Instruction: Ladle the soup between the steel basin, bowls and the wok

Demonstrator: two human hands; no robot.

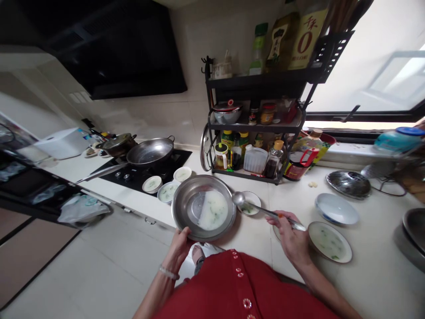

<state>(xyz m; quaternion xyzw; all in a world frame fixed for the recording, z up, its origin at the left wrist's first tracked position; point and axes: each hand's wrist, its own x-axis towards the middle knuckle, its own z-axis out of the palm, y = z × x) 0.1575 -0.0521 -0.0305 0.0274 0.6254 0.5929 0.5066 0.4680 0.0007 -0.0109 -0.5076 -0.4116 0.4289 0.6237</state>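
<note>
My left hand [182, 243] grips the near rim of a wide metal basin [186, 208], which is tilted so that its milky soup with green bits [216, 210] pools at the right side. In my right hand [292, 237] is a metal ladle [257, 207], its bowl just past the basin's right rim, by a small bowl of soup [255, 199]. A larger bowl of soup [328, 241] stands beside my right hand, and another dish is partly hidden behind that hand. Left of the basin sit three small soup bowls [152, 184].
A wok [151, 151] rests on the black stove [139, 173], its long handle reaching past the counter edge. Behind the basin stands a black spice rack [255, 128] with bottles. An oval white-blue bowl [336, 208], a metal lid [348, 183] and dark pans [415, 230] occupy the right counter.
</note>
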